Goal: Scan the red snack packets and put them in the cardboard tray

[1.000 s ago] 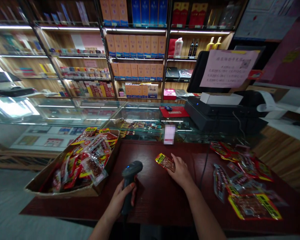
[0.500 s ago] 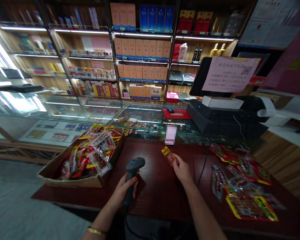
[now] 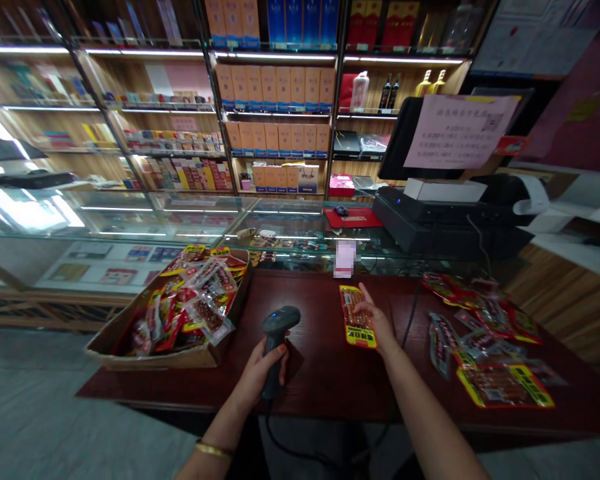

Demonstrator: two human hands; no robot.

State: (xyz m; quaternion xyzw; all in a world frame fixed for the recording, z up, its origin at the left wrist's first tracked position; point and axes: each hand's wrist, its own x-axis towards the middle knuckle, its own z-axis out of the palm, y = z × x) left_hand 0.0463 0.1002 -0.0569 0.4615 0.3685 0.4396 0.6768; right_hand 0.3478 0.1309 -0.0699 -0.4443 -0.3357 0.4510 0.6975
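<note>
My left hand [image 3: 266,367] is wrapped round the handle of a dark grey barcode scanner [image 3: 281,320], its head tilted to the right above the brown table. My right hand [image 3: 377,321] grips the right edge of a red and yellow snack packet [image 3: 356,327]. Some fingers lie over the packet's face and one finger points forward. Brown contents show through the clear middle. To the left, a cardboard box [image 3: 155,362] is heaped with similar packets [image 3: 200,293]. More loose snack packets [image 3: 503,387] lie spread on the right of the table.
Beyond the table [image 3: 305,373] stands a glass counter [image 3: 290,220] with a mouse [image 3: 341,211] on a red pad. A monitor [image 3: 395,143] bearing a paper notice and a black cash drawer [image 3: 405,223] stand at right. The scanner's cable [image 3: 280,443] hangs below the table edge. Stocked shelves line the wall.
The packet in my right hand has turned and now shows a full broad face. The scanner has shifted slightly right. The whole view has moved a little.
</note>
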